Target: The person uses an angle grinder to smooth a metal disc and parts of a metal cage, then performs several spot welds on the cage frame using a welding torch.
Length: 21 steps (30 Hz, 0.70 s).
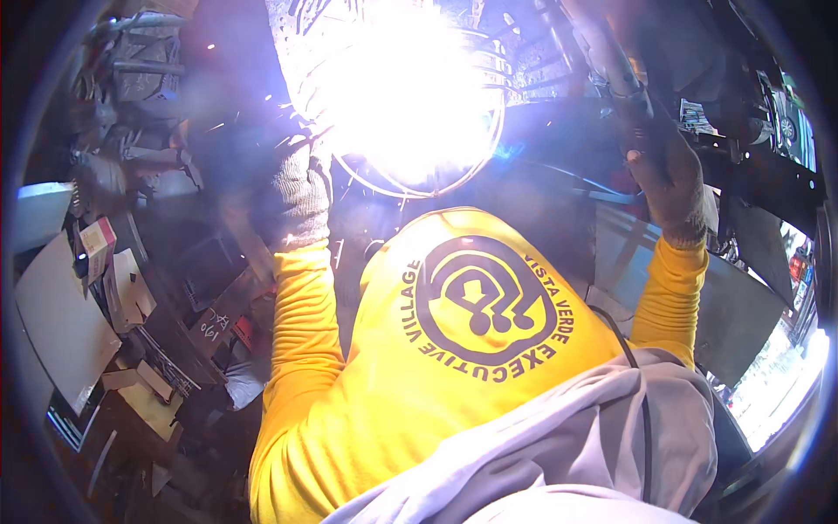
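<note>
A blinding white welding arc hides much of the work at the top middle. Around its lower side curve thin metal rings, with more hoops showing at the right of the glare. My left hand, in a grey knit glove, is closed just left of the rings; glare and shadow hide what its fingers hold. Above it stands a large dark shape. My gloved right hand is wrapped round a dark metal bar that slants up and left, well apart from the arc.
Sparks fly near my left hand. Cardboard pieces, a pale sheet and cluttered metal parts lie at the left. A grey panel stands at the right, below my right hand. A dark cord runs beside my body.
</note>
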Each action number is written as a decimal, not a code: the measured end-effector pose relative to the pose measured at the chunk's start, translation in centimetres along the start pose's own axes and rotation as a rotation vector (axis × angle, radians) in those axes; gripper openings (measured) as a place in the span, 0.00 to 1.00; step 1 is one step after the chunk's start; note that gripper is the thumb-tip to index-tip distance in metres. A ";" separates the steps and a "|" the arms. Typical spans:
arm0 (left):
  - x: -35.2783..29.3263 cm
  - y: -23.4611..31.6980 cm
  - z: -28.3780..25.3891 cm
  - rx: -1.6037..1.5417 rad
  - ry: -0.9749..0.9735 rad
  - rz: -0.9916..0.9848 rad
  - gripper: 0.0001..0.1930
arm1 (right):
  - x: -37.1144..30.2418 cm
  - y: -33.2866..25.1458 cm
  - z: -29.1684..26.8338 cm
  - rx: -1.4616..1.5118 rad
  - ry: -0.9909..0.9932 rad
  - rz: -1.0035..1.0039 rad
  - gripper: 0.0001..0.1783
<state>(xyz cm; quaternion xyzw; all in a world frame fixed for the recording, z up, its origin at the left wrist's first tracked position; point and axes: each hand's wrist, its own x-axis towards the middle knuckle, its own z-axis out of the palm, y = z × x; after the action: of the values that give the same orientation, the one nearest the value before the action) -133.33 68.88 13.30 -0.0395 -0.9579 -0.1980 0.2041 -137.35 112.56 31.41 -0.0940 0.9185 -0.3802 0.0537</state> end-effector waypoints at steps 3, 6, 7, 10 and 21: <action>-0.1 -0.1 0.1 0.104 0.025 0.057 0.14 | -0.2 0.9 0.2 0.041 0.007 0.069 0.26; -0.1 0.0 0.1 0.187 0.042 0.112 0.13 | -0.3 2.9 -0.4 -0.082 0.044 -0.123 0.21; -0.2 0.1 0.0 0.226 0.045 0.126 0.13 | -0.3 4.0 -0.1 -0.244 0.129 -0.296 0.21; -0.3 0.2 0.0 0.316 0.064 0.164 0.12 | -0.2 4.7 -0.7 -0.344 0.118 -0.455 0.23; 0.2 0.0 -0.1 -0.056 -0.035 0.050 0.11 | -0.2 2.1 -0.2 -0.018 0.000 -0.047 0.32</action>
<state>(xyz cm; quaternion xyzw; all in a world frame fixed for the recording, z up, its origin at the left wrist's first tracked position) -133.50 68.82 13.42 -0.0728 -0.9541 -0.2190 0.1908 -137.43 114.24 30.05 -0.1161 0.9195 -0.3729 0.0440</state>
